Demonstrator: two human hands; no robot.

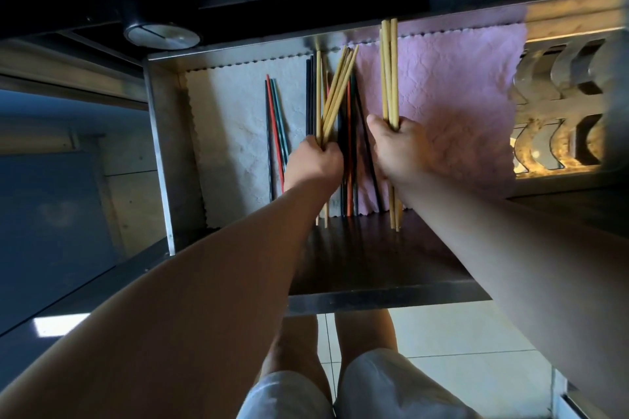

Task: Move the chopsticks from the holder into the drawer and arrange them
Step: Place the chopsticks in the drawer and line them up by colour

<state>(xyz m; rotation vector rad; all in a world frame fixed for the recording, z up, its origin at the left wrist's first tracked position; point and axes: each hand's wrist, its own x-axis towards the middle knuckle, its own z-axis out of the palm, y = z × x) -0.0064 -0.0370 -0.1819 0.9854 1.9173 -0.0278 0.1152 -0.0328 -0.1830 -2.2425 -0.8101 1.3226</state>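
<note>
— Chopsticks [349, 119], where?
— Spread through an open steel drawer [160, 133], over a pink cloth [459, 95] at right and a white cloth [231, 119] at left.
— And the hands?
— Clenched, each on a load. Left hand [315, 163]: closed round a fanned wooden bundle [335, 95], tips toward the drawer's back. Right hand [398, 150]: wrapped round a tighter wooden bundle [389, 71], held straight over the pink cloth.
— Anything loose?
— Seen lying between the two fists: dark and orange sticks [354, 180]. Seen resting on the white cloth, just left of the left hand: a red, teal and dark set [274, 122].
</note>
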